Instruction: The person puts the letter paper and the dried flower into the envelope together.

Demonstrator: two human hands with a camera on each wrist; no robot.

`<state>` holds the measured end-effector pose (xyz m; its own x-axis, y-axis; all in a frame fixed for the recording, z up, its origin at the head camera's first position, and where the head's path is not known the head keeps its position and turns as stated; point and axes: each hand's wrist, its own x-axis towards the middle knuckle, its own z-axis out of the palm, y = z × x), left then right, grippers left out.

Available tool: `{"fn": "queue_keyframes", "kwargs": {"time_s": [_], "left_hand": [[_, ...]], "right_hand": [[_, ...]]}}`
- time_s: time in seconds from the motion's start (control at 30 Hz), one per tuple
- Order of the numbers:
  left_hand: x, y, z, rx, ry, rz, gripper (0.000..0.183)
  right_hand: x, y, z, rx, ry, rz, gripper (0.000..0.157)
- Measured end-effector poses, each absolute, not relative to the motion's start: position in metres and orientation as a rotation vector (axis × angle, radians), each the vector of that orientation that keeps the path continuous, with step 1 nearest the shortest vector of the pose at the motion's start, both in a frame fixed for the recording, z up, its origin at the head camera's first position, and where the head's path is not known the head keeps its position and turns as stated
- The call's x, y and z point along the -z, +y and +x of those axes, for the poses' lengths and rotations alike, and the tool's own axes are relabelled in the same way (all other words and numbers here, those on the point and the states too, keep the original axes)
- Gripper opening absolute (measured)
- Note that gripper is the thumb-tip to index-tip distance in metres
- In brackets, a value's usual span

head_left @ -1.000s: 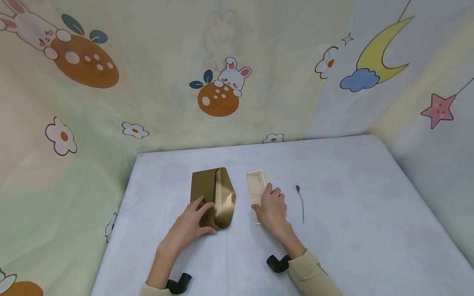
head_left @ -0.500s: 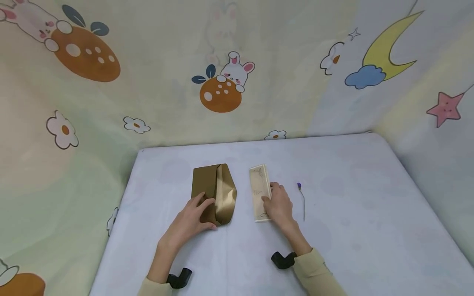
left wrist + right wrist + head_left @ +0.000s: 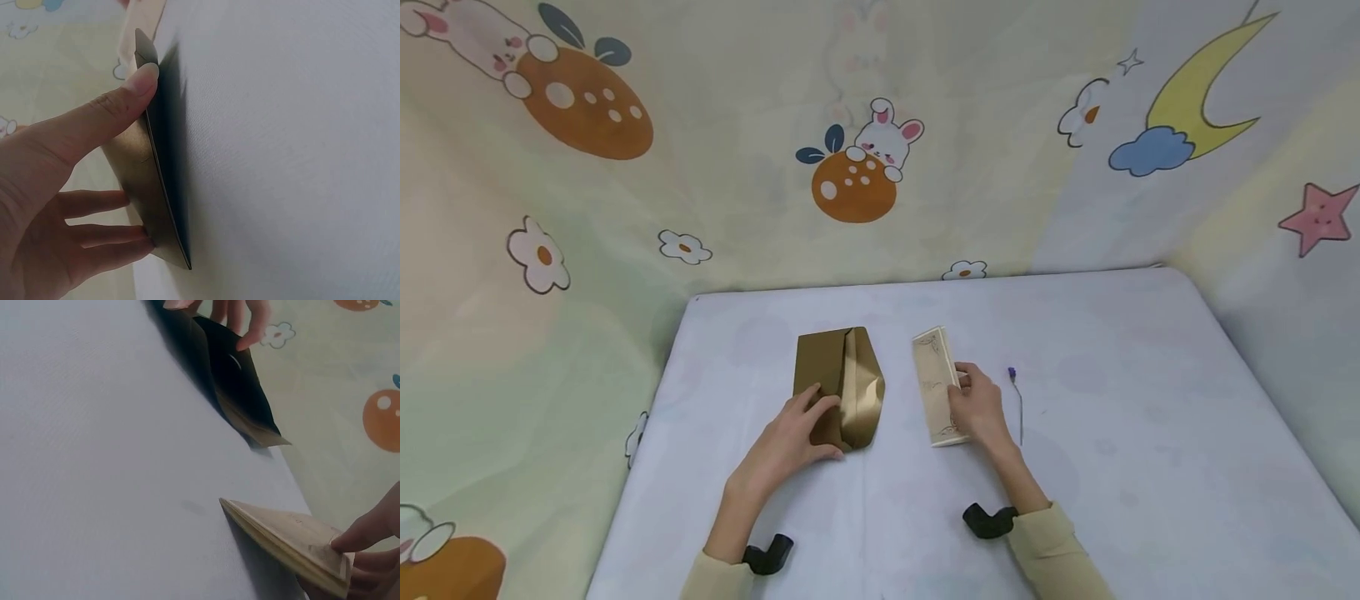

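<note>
A gold envelope (image 3: 820,362) lies on the white table with its pointed flap opened out to the right. My left hand (image 3: 793,433) rests on its lower part, fingers spread over the face and thumb at the near edge, as the left wrist view also shows. To the right, my right hand (image 3: 981,408) holds a cream folded card (image 3: 932,375) with line drawings on its front. Its thumb presses the front and the fingers go behind the right edge. In the right wrist view the card (image 3: 294,531) leans up from the table, its layered edges showing.
A small purple flower on a thin stem (image 3: 1017,400) lies just right of my right hand. Black bent pieces (image 3: 990,521) sit at both wrists. Behind the table (image 3: 1150,375) hangs a cloth printed with rabbits, fruit and a moon.
My right hand has slid to the card's right edge and tipped the card up, its near end shifting slightly right. The left hand stays on the envelope. The head view has shifted a little.
</note>
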<state>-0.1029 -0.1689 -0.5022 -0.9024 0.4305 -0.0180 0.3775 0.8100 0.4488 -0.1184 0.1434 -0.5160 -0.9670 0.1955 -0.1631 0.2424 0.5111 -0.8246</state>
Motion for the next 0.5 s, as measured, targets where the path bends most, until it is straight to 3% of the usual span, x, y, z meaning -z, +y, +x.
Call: {"fn": "queue_keyframes", "kwargs": {"time_s": [0.5], "left_hand": [[0.501, -0.169, -0.103, -0.671, 2.878, 0.636, 0.078]], "right_hand": [[0.514, 0.153, -0.116, 1.955, 2.076, 0.385, 0.047]]}}
